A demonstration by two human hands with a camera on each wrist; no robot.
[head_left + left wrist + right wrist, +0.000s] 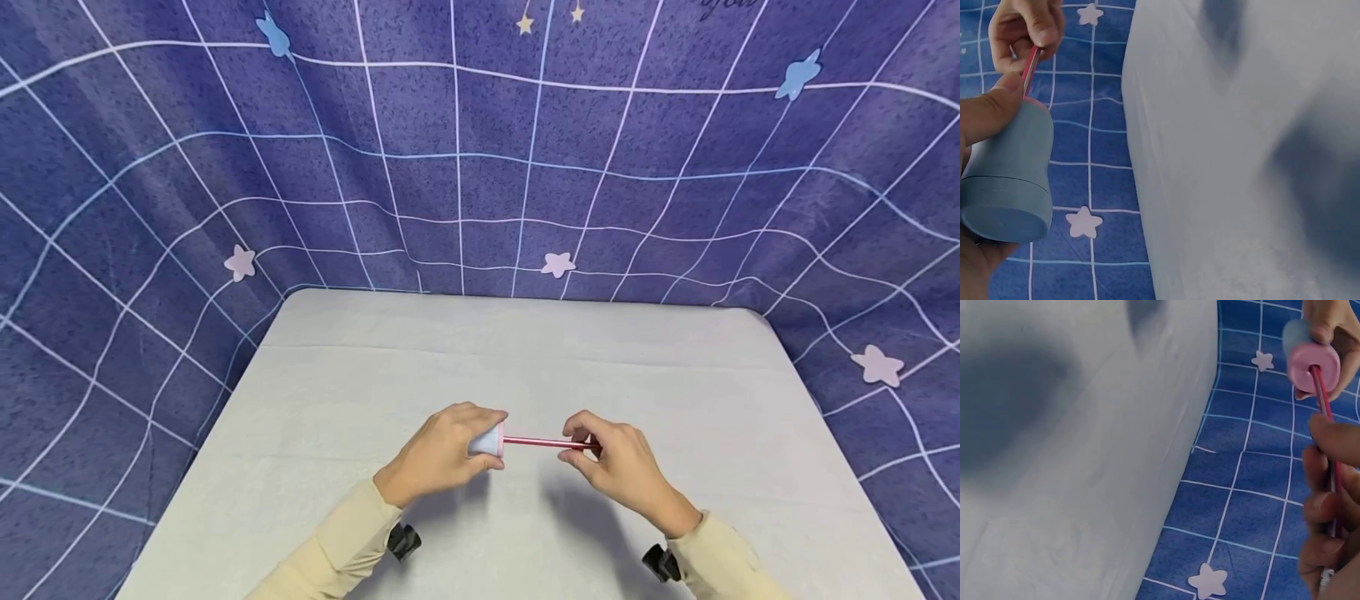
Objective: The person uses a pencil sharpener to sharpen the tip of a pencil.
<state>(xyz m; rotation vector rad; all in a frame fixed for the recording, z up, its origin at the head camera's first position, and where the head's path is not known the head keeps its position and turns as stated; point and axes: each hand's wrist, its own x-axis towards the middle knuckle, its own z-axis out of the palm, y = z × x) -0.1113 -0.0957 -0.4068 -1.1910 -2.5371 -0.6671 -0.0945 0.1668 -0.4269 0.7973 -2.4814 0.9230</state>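
My left hand [441, 447] grips a light blue pencil sharpener [486, 441] with a pink end. In the left wrist view the rounded blue body of the sharpener [1010, 156] shows, with a seam near its wide base. A red pencil [536, 442] runs across the gap between the hands. Its front end sits in the hole of the pink face [1329, 359], so the tip is hidden. My right hand [628, 468] pinches the pencil towards its far end, fingers curled along the shaft in the right wrist view. Both hands are held above the table.
Below the hands is a table with a pale cloth [420, 367], where their shadows fall. A blue curtain [480, 183] with a grid pattern and stars stands behind and along both sides. Black wrist gear [404, 542] hangs under the left sleeve, with a similar piece [662, 563] at the right.
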